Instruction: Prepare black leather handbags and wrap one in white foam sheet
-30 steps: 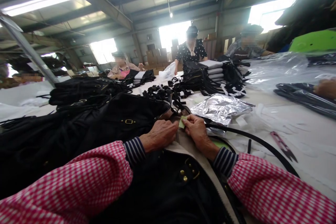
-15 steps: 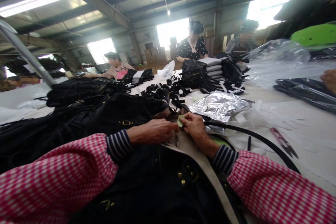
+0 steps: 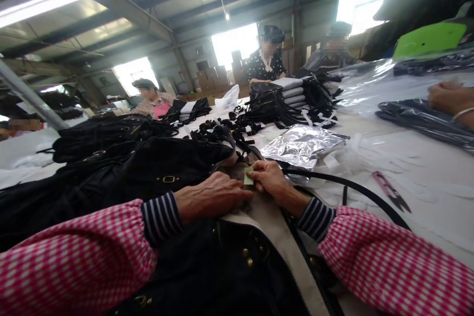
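In the head view a black bag [image 3: 207, 261] lies in front of me with its zippered opening spread and its beige lining [image 3: 272, 222] showing. My right hand [image 3: 274, 181] is closed, pinching a small pale green paper tag [image 3: 248, 176] between thumb and fingers above the lining. My left hand [image 3: 215, 195] lies over the bag's opening, just left of the tag. Its index finger is stretched out toward the right hand, and its thumb side is partly hidden. A black strap [image 3: 344, 181] curves out to the right of my right hand.
Black bags [image 3: 107, 131] are heaped at left. Beyond lie crumpled silver wrap [image 3: 303, 143] and stacked black bags [image 3: 274, 101]. Pink thread snips [image 3: 390, 191] lie at right on the white table [image 3: 429, 168]. A co-worker's hand [image 3: 450, 96] touches a plastic-wrapped black item [image 3: 418, 116]. Several people sit beyond.
My left hand has gone from curled fingers to a stretched index finger. The green tag is turned more face-on in my right hand. The co-worker's hand at right has come further into view.
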Motion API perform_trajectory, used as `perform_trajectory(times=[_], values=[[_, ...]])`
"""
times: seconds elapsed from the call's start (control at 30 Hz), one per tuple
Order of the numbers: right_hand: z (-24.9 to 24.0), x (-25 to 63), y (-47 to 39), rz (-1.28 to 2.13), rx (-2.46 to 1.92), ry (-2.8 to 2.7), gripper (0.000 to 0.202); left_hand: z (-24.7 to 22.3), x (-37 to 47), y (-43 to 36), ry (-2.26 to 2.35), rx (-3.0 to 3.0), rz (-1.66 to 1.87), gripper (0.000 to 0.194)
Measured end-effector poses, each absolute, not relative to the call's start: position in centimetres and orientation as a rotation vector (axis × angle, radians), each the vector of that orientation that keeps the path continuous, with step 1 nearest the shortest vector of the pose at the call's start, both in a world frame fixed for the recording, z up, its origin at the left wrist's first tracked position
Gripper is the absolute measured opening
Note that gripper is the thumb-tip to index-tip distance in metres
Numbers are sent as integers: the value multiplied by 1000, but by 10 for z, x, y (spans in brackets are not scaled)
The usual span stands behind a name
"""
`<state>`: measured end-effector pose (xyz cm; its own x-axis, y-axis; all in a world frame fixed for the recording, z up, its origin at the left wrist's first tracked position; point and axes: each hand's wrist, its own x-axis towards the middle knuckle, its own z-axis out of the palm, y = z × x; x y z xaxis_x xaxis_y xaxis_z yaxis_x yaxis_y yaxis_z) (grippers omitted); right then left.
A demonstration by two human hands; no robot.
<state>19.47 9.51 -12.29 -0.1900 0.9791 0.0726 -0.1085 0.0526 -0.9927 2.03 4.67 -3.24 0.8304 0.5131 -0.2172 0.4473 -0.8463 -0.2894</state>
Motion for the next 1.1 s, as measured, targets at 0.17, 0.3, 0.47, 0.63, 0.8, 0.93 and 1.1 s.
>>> perform_trajectory(times=[0.17, 0.3, 0.47, 0.63, 0.8, 0.93, 1.1], values=[[-121, 200, 90, 1333, -1085, -1445, 22, -31, 17, 50, -748, -2815, 341, 15], [-113, 196, 92, 1366, -1067, -1583, 24, -26, 11, 45, -692, -2896, 241, 15], [-106, 183, 102, 1417, -1034, -1731, 22, -25, 8, 46, -726, -2880, 205, 13], [-102, 171, 104, 1372, -1098, -1774, 21, -22, 10, 42, -946, -2832, 271, 14], [-97, 175, 89, 1409, -1120, -1783, 21, 0, 8, 21, -973, -2939, 199, 32], [-94, 187, 82, 1637, -1058, -1867, 15, 11, 1, 9, -898, -3080, 182, 27], [-98, 189, 87, 1407, -1008, -1817, 8, 13, 1, 10, -845, -2933, 197, 13]])
